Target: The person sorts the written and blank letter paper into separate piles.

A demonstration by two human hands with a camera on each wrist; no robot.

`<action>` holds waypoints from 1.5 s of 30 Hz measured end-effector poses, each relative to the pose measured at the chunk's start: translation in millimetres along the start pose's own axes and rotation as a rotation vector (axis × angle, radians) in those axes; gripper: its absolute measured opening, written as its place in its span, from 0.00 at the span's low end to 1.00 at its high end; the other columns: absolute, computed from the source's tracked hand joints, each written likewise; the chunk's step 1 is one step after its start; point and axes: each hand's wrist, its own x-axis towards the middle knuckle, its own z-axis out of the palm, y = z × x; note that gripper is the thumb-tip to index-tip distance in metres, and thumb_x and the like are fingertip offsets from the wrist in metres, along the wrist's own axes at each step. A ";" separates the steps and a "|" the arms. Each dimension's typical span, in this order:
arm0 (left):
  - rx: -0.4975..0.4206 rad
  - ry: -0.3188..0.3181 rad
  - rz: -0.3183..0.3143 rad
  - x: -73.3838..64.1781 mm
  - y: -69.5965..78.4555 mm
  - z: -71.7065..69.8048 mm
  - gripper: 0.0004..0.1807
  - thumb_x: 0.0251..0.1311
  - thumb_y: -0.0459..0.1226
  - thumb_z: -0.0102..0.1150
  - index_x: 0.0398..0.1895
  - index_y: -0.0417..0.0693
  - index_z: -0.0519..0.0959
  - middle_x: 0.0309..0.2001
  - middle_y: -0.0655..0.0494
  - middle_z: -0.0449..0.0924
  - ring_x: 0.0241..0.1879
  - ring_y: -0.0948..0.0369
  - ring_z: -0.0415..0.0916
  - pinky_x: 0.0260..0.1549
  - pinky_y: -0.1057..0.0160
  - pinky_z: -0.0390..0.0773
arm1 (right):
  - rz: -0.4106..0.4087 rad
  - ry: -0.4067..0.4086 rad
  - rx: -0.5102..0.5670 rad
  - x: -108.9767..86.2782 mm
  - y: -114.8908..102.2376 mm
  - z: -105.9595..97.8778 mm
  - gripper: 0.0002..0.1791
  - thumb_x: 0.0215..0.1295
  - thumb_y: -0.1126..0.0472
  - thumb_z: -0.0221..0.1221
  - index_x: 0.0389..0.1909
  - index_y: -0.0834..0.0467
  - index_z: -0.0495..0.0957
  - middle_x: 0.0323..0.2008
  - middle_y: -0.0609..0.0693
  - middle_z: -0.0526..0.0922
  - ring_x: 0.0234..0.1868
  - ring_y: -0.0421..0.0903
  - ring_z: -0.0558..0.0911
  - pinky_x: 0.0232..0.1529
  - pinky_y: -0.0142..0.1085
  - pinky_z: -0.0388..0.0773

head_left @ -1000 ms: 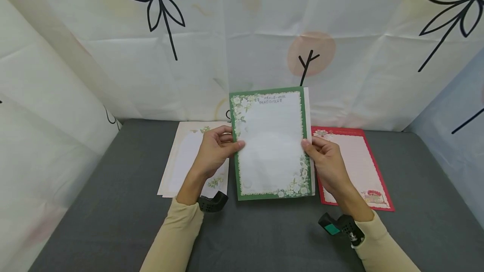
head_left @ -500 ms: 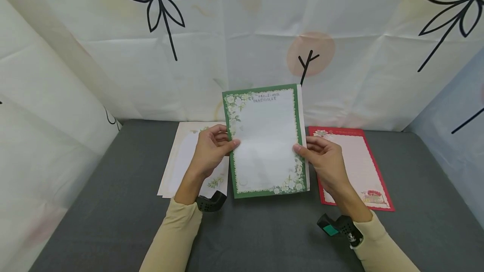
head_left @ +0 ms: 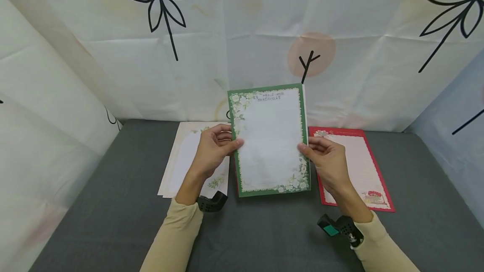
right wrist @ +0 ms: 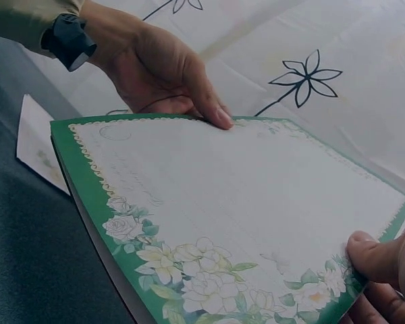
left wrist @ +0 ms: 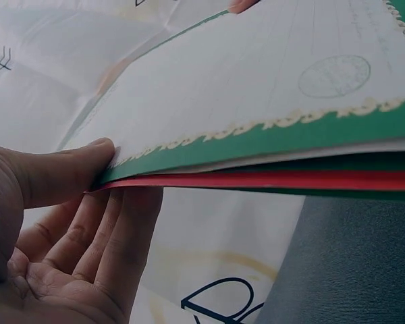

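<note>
Holding a green-bordered stack [head_left: 270,146] between the hands, off the bench [head_left: 264,238]. Left hand [head_left: 212,149] pinches near edge, thumb on top, stack to its right. Right hand [head_left: 328,159] pinches opposite long edge, stack to its left; neither hand nearer. Long axis runs up between hands, top leaning leftward. Red layer [left wrist: 270,179] below left thumb. Cream sheets [head_left: 184,152] behind left hand; red-bordered sheet [head_left: 361,163] behind right.
</note>
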 end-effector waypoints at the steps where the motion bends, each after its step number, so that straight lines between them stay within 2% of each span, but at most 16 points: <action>1: -0.001 0.000 -0.003 0.2 0.0 -0.2 0.18 0.62 0.21 0.63 0.55 0.28 0.75 0.36 0.51 0.84 0.33 0.64 0.85 0.32 0.63 0.84 | 0.000 -0.003 0.005 0.1 -0.5 -0.2 0.18 0.64 0.73 0.67 0.48 0.81 0.77 0.32 0.48 0.87 0.34 0.37 0.85 0.41 0.29 0.83; 6: -0.022 0.001 -0.010 0.9 0.2 -1.1 0.20 0.65 0.23 0.62 0.59 0.28 0.74 0.34 0.56 0.85 0.32 0.64 0.86 0.32 0.62 0.85 | 0.015 -0.018 0.011 0.2 -3.7 -1.5 0.15 0.67 0.75 0.62 0.49 0.83 0.75 0.33 0.45 0.87 0.37 0.37 0.85 0.43 0.27 0.82; 13: -0.065 0.008 0.013 1.0 1.2 -1.2 0.19 0.64 0.21 0.61 0.57 0.26 0.75 0.37 0.52 0.87 0.34 0.62 0.87 0.34 0.60 0.86 | 0.046 -0.055 -0.037 0.7 -8.0 -4.9 0.18 0.71 0.73 0.59 0.55 0.83 0.73 0.35 0.39 0.87 0.42 0.35 0.84 0.45 0.25 0.80; 21: -0.028 0.067 0.016 1.0 1.5 -4.6 0.19 0.63 0.21 0.62 0.57 0.26 0.76 0.33 0.57 0.86 0.31 0.64 0.85 0.33 0.60 0.86 | 0.074 -0.065 -0.083 7.1 -9.0 -17.5 0.21 0.73 0.67 0.60 0.56 0.82 0.73 0.35 0.38 0.88 0.39 0.34 0.84 0.42 0.26 0.82; 26: -0.035 0.098 0.015 1.4 2.6 -9.3 0.19 0.63 0.20 0.62 0.57 0.26 0.75 0.32 0.59 0.85 0.29 0.64 0.84 0.32 0.61 0.86 | 0.080 -0.033 -0.085 13.2 -9.5 -31.6 0.23 0.72 0.65 0.62 0.56 0.81 0.73 0.35 0.38 0.88 0.40 0.34 0.83 0.40 0.25 0.80; 32: -0.040 0.125 0.004 1.8 5.9 -12.2 0.20 0.62 0.21 0.63 0.57 0.26 0.76 0.32 0.59 0.86 0.29 0.64 0.84 0.31 0.61 0.86 | 0.115 0.031 -0.114 20.6 -7.9 -52.5 0.22 0.72 0.64 0.62 0.56 0.78 0.74 0.33 0.37 0.86 0.43 0.33 0.82 0.44 0.23 0.76; 39: -0.041 0.143 0.002 1.2 7.7 -14.4 0.20 0.62 0.21 0.62 0.58 0.25 0.75 0.32 0.59 0.86 0.30 0.64 0.84 0.31 0.62 0.86 | 0.174 0.134 -0.084 25.2 -7.7 -77.9 0.11 0.70 0.63 0.64 0.50 0.63 0.79 0.33 0.37 0.85 0.40 0.33 0.81 0.41 0.21 0.76; 45: -0.038 0.149 0.005 0.4 8.5 -15.7 0.20 0.62 0.20 0.62 0.58 0.25 0.75 0.32 0.58 0.86 0.31 0.64 0.84 0.32 0.62 0.86 | 0.249 0.179 -0.167 27.9 -7.8 -98.9 0.23 0.72 0.59 0.62 0.62 0.68 0.73 0.36 0.34 0.81 0.44 0.32 0.76 0.43 0.22 0.70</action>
